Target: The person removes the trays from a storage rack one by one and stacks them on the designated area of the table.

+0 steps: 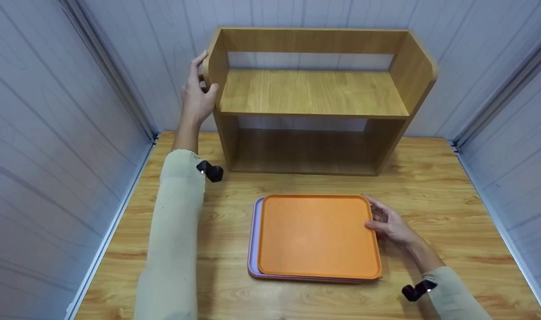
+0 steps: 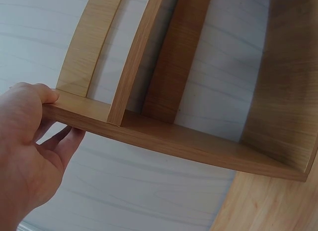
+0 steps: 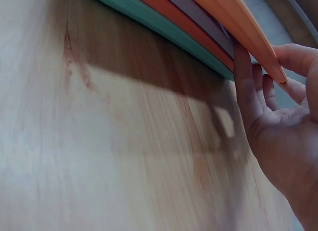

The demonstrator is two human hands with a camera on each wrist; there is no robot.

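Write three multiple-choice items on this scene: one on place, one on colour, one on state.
1. Where does the tray stack lie?
A. on the shelf's upper board
B. on the table in front of the wooden shelf
C. inside the shelf's lower opening

2. What colour is the top tray?
A. orange
B. teal
C. lilac

3. What is the left hand doing?
A. resting flat on the table
B. lifting a tray
C. gripping the shelf's side panel

Key: 1 B, bare table surrounds it; 2 A, head view; 3 C, thumb over the edge.
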